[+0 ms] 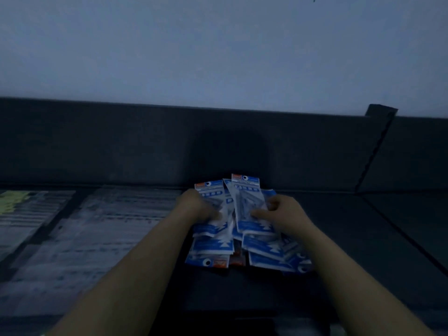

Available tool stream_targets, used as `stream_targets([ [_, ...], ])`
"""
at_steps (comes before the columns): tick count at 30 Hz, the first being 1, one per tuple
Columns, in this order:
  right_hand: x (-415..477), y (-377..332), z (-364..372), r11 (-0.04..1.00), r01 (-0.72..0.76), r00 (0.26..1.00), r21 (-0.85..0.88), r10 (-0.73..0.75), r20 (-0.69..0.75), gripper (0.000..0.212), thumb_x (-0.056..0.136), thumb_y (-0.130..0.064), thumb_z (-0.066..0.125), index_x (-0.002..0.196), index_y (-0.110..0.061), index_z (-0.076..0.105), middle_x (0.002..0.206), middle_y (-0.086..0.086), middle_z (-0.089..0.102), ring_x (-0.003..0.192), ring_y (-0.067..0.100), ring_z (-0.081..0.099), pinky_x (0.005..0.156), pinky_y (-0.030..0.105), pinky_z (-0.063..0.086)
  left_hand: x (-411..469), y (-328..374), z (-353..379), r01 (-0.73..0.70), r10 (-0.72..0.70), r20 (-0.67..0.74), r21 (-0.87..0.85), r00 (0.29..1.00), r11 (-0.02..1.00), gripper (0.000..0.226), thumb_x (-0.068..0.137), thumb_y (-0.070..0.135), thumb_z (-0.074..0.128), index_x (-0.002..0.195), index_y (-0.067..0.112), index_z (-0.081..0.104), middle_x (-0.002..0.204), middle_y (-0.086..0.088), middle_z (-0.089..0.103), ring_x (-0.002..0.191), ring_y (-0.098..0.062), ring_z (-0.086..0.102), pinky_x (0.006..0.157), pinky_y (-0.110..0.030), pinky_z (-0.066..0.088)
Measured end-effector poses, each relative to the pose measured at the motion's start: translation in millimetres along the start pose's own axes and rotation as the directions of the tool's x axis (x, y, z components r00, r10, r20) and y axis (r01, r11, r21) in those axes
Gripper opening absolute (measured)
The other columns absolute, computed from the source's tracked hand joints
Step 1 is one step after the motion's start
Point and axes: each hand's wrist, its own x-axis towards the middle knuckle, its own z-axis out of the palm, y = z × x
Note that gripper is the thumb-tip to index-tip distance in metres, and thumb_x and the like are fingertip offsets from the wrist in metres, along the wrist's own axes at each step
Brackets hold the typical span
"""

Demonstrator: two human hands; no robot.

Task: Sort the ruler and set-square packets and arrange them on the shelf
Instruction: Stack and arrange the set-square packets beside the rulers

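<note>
Packets (pixel 244 241) blue/white, loose pile on dark shelf (pixel 363 238) nr its back panel (pixel 145 146) | L hand (pixel 200 207) grips one pkt, curled round it | R hand (pixel 281 212) pinches another pkt, tilted up off pile

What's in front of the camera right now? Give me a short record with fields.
light: dim, fine detail blurred
pile of packets: blue and white, loose and overlapping, unsorted, on the dark shelf
left hand: grips the left packet at the pile's left side
right hand: pinches the top packet, which is tilted up toward the back panel
pale flat goods: lying left of the pile, too blurred to identify
</note>
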Motion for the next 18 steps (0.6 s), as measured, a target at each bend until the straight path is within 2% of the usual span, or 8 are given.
stream_targets([
  [3, 6, 8, -5, 0.997, 0.003, 0.999, 0.081, -0.006, 0.033, 0.065, 0.077, -0.037, 0.077, 0.12, 0.005, 0.055, 0.116, 0.022, 0.058, 0.1, 0.027, 0.06, 0.09, 0.043, 0.049, -7, 1, 3, 0.007, -0.007, -0.002, -0.158, 1.0, 0.987, 0.035, 0.076, 0.017, 0.08, 0.092, 0.004, 0.052, 0.098, -0.007, 0.06, 0.084, -0.016, 0.055, 0.071, -0.026, 0.044],
  [4, 8, 9, -5, 0.994, 0.01, 0.999, 0.105, -0.014, 0.042, 0.063, 0.076, -0.037, 0.077, 0.117, 0.006, 0.057, 0.111, 0.022, 0.061, 0.093, 0.025, 0.062, 0.086, 0.042, 0.051, -8, 0, 4, -0.005, 0.002, -0.018, -0.154, 1.0, 0.988, 0.029, 0.077, 0.015, 0.079, 0.091, 0.006, 0.055, 0.098, -0.007, 0.062, 0.083, -0.016, 0.055, 0.068, -0.027, 0.045],
  [6, 14, 8, -3, 0.992, 0.018, 0.998, 0.124, -0.024, 0.054, 0.048, 0.074, -0.045, 0.077, 0.087, 0.0, 0.066, 0.076, 0.011, 0.062, 0.062, 0.013, 0.058, 0.06, 0.032, 0.047, -9, -5, 8, -0.037, 0.021, -0.085, -0.189, 0.996, 0.981, 0.027, 0.077, 0.012, 0.077, 0.098, 0.002, 0.063, 0.105, -0.011, 0.067, 0.086, -0.021, 0.059, 0.068, -0.029, 0.048],
  [8, 15, 4, 1, 0.998, 0.003, 0.998, 0.069, -0.008, 0.066, 0.048, 0.068, -0.057, 0.076, 0.062, -0.015, 0.053, 0.055, -0.002, 0.049, 0.049, 0.01, 0.049, 0.049, 0.027, 0.036, -9, -10, 14, -0.08, 0.027, -0.191, -0.275, 0.981, 0.958, 0.033, 0.08, 0.012, 0.074, 0.108, -0.001, 0.064, 0.11, -0.016, 0.067, 0.088, -0.024, 0.06, 0.07, -0.028, 0.047],
  [11, 17, 2, 5, 0.999, 0.009, 0.998, 0.034, -0.011, 0.069, 0.045, 0.068, -0.054, 0.076, 0.059, -0.02, 0.049, 0.054, -0.005, 0.049, 0.053, 0.013, 0.05, 0.05, 0.026, 0.035, -15, -13, 17, -0.197, 0.082, -0.35, -0.307, 0.933, 0.931, 0.031, 0.089, 0.014, 0.064, 0.116, 0.001, 0.061, 0.107, -0.011, 0.064, 0.086, -0.019, 0.055, 0.064, -0.023, 0.041],
  [14, 21, 11, -2, 0.973, 0.02, 0.997, 0.231, -0.035, 0.064, 0.035, 0.08, -0.034, 0.074, 0.068, -0.004, 0.06, 0.061, 0.004, 0.052, 0.058, 0.015, 0.051, 0.051, 0.026, 0.04, -27, -18, 14, -0.31, 0.115, -0.475, -0.357, 0.872, 0.881, 0.026, 0.092, 0.014, 0.058, 0.117, 0.007, 0.058, 0.101, -0.003, 0.059, 0.087, -0.017, 0.056, 0.055, -0.02, 0.038],
  [16, 21, 16, -9, 0.934, 0.048, 0.997, 0.354, -0.068, 0.042, 0.027, 0.085, -0.023, 0.069, 0.087, 0.004, 0.066, 0.076, 0.013, 0.061, 0.068, 0.019, 0.056, 0.059, 0.028, 0.047, -34, -24, 13, -0.369, 0.137, -0.478, -0.435, 0.868, 0.822, 0.02, 0.094, 0.013, 0.056, 0.114, 0.015, 0.056, 0.102, -0.001, 0.062, 0.09, -0.018, 0.061, 0.061, -0.023, 0.043],
  [18, 19, 18, -11, 0.915, 0.087, 0.995, 0.394, -0.101, 0.013, 0.018, 0.086, -0.022, 0.068, 0.086, -0.005, 0.069, 0.085, 0.014, 0.069, 0.076, 0.023, 0.064, 0.068, 0.034, 0.053, -41, -28, 16, -0.376, 0.148, -0.428, -0.516, 0.891, 0.77, 0.019, 0.095, 0.013, 0.054, 0.112, 0.021, 0.054, 0.101, 0.001, 0.064, 0.09, -0.016, 0.063, 0.064, -0.026, 0.048],
])
